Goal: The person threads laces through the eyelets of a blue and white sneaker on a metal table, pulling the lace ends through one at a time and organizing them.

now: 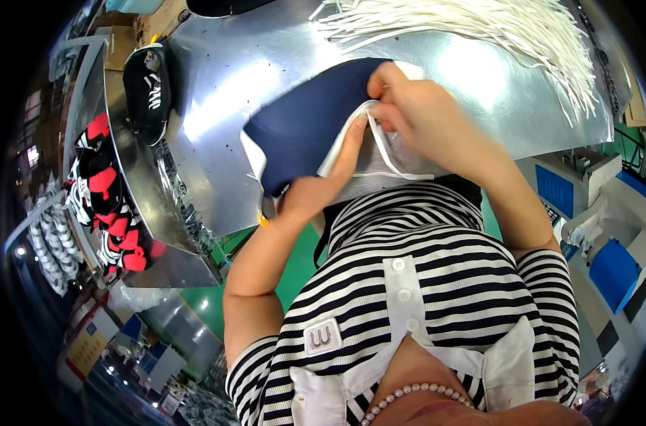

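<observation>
A metal table [216, 170] fills the upper frame, with white strips [479, 28] heaped upper right. Navy fabric [301, 121] is at centre. The right hand [415, 110], blurred, angles up-left, pinching its white-edged side; the left hand [319, 186], thumb raised, grips its lower edge. Upper left sit a black piece [148, 92] and a cardboard box [119, 47], contents hidden.
</observation>
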Demonstrator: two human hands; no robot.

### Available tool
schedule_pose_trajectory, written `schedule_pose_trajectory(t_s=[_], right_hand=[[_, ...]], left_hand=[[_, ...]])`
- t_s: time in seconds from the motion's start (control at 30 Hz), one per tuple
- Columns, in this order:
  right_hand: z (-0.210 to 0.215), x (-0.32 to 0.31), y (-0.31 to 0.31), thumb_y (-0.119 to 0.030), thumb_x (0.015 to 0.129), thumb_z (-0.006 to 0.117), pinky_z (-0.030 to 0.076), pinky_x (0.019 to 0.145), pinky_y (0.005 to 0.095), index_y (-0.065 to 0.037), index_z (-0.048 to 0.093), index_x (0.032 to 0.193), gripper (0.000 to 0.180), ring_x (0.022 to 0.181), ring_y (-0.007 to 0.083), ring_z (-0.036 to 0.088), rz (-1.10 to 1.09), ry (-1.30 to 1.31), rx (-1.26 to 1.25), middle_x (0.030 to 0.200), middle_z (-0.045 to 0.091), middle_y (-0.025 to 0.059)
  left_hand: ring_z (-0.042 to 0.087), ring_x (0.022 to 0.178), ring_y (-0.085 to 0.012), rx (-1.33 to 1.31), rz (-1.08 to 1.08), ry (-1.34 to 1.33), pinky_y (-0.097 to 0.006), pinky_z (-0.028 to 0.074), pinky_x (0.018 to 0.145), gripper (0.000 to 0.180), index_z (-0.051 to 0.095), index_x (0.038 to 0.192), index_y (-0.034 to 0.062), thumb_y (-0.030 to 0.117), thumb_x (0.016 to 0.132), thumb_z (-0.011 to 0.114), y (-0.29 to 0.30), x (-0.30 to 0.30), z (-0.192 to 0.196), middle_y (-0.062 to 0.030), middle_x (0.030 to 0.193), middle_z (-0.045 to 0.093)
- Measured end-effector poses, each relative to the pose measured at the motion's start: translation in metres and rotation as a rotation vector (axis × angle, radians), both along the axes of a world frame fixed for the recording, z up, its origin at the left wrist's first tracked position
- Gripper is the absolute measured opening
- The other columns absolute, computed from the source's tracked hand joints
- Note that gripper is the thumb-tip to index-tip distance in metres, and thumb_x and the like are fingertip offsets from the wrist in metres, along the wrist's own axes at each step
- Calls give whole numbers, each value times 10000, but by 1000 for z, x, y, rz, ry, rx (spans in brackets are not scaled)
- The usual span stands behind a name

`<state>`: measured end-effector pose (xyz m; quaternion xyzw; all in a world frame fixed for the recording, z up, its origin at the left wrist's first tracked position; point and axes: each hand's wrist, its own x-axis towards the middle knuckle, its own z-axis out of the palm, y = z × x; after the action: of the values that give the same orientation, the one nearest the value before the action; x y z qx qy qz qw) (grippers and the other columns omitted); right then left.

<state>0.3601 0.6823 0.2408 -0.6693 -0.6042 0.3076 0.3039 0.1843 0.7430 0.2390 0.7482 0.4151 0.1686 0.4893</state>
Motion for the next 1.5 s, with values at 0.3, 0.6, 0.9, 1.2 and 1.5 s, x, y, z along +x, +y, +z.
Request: schedule_pose_trajectory(t_s=[0.3,0.6,0.9,1.2,1.5], right_hand=[[-4,29,-6,-189,788,808,506,761,236,8,587,1138,458,849,105,611,-320,626,26,1033,654,77],[-30,26,-20,-219,833,771,440,679,202,-18,622,1086,356,771,78,570,-488,761,194,843,632,5],[-21,-1,-41,-222,864,724,365,549,264,-15,689,917,216,599,82,448,-130,545,-20,653,547,-2],[-36,22,-169,-88,789,753,405,597,282,-14,658,826,126,652,157,484,22,311,-95,726,543,42],[3,8,-30,-125,861,725,487,739,221,-11,714,962,152,779,70,617,-232,705,34,852,685,31]], left_hand=[[667,753,-175,-197,107,-52,-288,535,714,422,687,965,-56,358,965,608,39,3,2,-102,860,713],[619,559,-320,587,-210,336,-390,468,531,215,706,967,104,291,860,713,13,-21,15,-122,622,626],[614,560,-265,854,-140,253,-348,454,514,210,687,1013,83,229,865,714,0,-16,43,-109,652,638],[569,647,-64,601,-113,168,-216,454,613,243,698,1078,41,160,867,723,22,-18,84,-31,772,692],[649,833,-351,529,-442,395,-397,502,746,270,669,1110,38,219,915,621,14,-8,25,-154,945,687]])
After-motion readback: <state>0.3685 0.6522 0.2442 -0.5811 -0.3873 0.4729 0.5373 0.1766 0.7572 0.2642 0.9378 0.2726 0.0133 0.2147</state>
